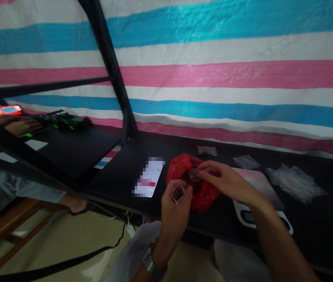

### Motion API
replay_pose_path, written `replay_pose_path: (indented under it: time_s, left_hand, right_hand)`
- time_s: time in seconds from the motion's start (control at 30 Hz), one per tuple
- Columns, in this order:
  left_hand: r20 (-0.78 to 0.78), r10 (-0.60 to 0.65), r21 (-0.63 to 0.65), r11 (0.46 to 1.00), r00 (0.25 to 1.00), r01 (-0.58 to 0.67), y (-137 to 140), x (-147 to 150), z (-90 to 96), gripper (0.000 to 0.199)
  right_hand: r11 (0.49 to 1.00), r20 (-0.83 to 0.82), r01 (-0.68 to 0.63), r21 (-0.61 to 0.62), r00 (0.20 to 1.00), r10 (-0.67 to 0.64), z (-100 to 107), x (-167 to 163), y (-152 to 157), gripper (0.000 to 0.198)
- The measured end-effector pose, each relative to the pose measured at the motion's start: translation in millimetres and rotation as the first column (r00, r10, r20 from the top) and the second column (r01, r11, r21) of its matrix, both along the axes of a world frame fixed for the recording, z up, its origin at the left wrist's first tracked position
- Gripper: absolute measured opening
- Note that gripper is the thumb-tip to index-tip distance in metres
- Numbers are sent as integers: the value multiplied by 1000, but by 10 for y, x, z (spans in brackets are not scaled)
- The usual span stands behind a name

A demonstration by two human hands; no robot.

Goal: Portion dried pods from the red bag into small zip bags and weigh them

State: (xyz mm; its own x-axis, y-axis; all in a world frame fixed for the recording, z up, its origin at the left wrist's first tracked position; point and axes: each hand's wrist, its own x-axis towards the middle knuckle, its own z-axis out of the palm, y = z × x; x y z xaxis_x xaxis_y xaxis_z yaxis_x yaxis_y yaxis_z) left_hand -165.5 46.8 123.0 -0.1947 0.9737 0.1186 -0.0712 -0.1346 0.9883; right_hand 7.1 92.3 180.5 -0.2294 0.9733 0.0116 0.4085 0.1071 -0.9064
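My left hand (175, 201) grips a small clear plastic bag (179, 194), its mouth spread wide and brown bits inside. Between the fingers of my right hand (220, 176) is a small clear round cup (195, 175), above an open red plastic bag (181, 163). Dark brown small pieces lie in the red bag, partly hidden by both hands. Beside my right wrist sits a white kitchen scale (263, 188), partly covered by my forearm.
A phone (150, 178) lies left of the red bag. Behind are a filled clear packet (206, 150), a flat clear bag (245, 161) and a pile of clear bags (297, 182). At the left, another person's hand (25, 126) is near a green-black toy car (69, 121).
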Motion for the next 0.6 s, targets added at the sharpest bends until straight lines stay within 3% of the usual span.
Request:
replay_pose_path:
  time_s: [0.13, 0.23, 0.37, 0.6]
  left_hand:
    - [15, -35, -5, 999, 999, 35, 8, 82, -2, 18]
    - [58, -63, 0, 998, 996, 63, 9, 126, -17, 19]
    - [109, -75, -9, 997, 991, 77, 15, 132, -30, 15]
    - [145, -118, 18, 993, 982, 117, 21, 95, -78, 17]
  right_hand:
    - [994, -1, -27, 108, 1000, 27, 193, -44, -156, 21]
    - [973, 177, -50, 227, 984, 9, 283, -126, -296, 15]
    - [934, 423, -75, 349, 902, -85, 336, -216, -445, 28]
    - [891, 439, -110, 441, 892, -108, 343, -266, -484, 37]
